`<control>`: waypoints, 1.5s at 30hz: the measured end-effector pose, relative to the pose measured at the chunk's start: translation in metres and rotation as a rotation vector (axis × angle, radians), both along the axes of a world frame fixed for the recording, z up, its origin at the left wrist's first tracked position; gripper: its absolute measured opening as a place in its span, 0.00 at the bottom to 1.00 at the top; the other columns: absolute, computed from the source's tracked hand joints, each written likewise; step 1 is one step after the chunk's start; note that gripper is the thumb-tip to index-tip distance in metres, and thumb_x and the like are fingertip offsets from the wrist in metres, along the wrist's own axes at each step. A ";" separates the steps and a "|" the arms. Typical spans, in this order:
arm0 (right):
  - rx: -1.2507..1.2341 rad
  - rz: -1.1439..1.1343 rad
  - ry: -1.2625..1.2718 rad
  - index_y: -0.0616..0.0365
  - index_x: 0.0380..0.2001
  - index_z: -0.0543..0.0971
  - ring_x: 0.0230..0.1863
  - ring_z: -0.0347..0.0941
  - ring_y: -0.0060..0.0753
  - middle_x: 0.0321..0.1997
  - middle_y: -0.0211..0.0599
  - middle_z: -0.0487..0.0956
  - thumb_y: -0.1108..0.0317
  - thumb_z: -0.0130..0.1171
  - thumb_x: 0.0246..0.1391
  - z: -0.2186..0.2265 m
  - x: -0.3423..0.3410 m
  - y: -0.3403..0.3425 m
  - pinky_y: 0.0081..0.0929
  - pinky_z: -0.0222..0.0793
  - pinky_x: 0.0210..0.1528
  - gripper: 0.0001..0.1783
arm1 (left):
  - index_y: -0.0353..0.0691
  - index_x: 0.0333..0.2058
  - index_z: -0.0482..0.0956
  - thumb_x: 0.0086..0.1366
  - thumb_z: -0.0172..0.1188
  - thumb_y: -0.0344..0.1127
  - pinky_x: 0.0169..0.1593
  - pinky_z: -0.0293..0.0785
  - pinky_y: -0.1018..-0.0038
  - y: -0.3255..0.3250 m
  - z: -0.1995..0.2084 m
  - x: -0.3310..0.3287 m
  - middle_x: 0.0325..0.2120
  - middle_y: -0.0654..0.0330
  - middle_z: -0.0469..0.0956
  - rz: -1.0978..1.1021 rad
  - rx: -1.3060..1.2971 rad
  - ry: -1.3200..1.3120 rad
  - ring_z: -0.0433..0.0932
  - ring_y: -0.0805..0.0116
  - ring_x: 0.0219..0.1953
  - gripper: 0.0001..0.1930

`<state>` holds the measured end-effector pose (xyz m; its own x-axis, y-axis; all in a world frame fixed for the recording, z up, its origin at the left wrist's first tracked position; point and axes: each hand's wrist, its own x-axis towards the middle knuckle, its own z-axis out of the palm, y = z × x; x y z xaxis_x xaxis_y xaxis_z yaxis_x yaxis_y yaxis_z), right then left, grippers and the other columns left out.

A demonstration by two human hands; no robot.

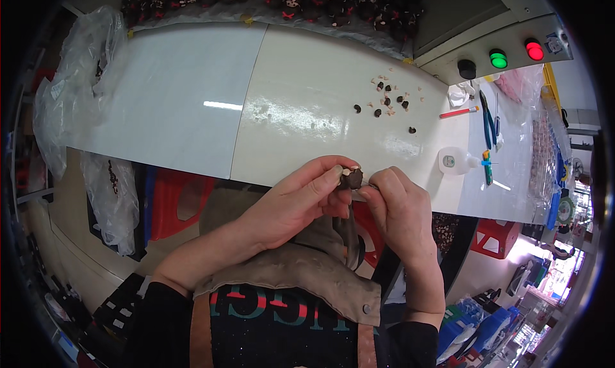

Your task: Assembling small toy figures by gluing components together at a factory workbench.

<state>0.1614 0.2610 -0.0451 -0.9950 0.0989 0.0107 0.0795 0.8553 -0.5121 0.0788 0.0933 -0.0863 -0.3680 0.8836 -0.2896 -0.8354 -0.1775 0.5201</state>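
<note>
Just over the table's near edge, my left hand (307, 195) pinches a small dark brown moulded figure (350, 180) between thumb and fingers. Pale bits show on the figure's upper side. My right hand (405, 204) is closed close beside it, thumb and index finger pressed together. A small thing seems to be in that pinch, too hidden to name. Farther back on the white table (295, 99) lie several loose dark brown pieces (378, 113), with tiny pale pink bits (391, 109) scattered among them.
A white squeeze bottle (453, 161), a red brush or pencil (458, 112), a dark blue long-handled tool (488, 121) and a green-yellow tool (488, 169) lie at right. Brown figures (288, 2) line the back, near a button panel (498, 58). Clear plastic bags (83, 86) hang left.
</note>
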 end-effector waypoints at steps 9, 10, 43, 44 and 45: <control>0.038 0.002 0.008 0.58 0.28 0.70 0.23 0.69 0.48 0.23 0.41 0.70 0.67 0.57 0.51 0.000 0.001 0.000 0.35 0.63 0.24 0.08 | 0.37 0.54 0.62 0.71 0.42 0.42 0.44 0.68 0.77 0.000 -0.003 0.001 0.38 0.63 0.70 0.002 -0.001 0.004 0.69 0.76 0.36 0.19; 0.031 -0.007 0.014 0.58 0.28 0.70 0.23 0.69 0.48 0.23 0.41 0.70 0.67 0.57 0.51 0.000 0.001 0.000 0.35 0.63 0.24 0.08 | 0.37 0.55 0.62 0.71 0.42 0.42 0.44 0.68 0.77 0.000 -0.004 0.001 0.38 0.63 0.70 0.002 0.002 0.004 0.69 0.76 0.36 0.19; 0.079 0.014 0.022 0.57 0.27 0.71 0.23 0.69 0.46 0.22 0.39 0.70 0.67 0.60 0.48 0.004 -0.001 0.000 0.34 0.63 0.23 0.09 | 0.36 0.54 0.64 0.71 0.40 0.44 0.39 0.66 0.78 0.000 -0.001 -0.001 0.37 0.64 0.68 -0.022 -0.015 0.014 0.68 0.77 0.34 0.20; 0.098 0.016 0.015 0.57 0.27 0.71 0.23 0.69 0.46 0.22 0.39 0.70 0.67 0.60 0.48 0.005 -0.001 0.000 0.34 0.63 0.23 0.09 | 0.36 0.54 0.64 0.71 0.40 0.44 0.39 0.66 0.78 0.000 -0.001 -0.001 0.37 0.64 0.68 -0.023 -0.016 0.013 0.68 0.77 0.34 0.20; 0.098 0.016 0.014 0.57 0.27 0.71 0.23 0.69 0.46 0.22 0.39 0.70 0.67 0.60 0.48 0.005 -0.001 0.000 0.34 0.63 0.23 0.09 | 0.35 0.54 0.64 0.71 0.40 0.44 0.39 0.66 0.78 0.000 -0.001 -0.002 0.36 0.64 0.69 -0.025 -0.013 0.022 0.68 0.77 0.34 0.20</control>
<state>0.1608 0.2608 -0.0398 -0.9961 0.0809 0.0339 0.0588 0.9025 -0.4267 0.0772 0.0929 -0.0872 -0.3525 0.8887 -0.2932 -0.8279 -0.1500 0.5405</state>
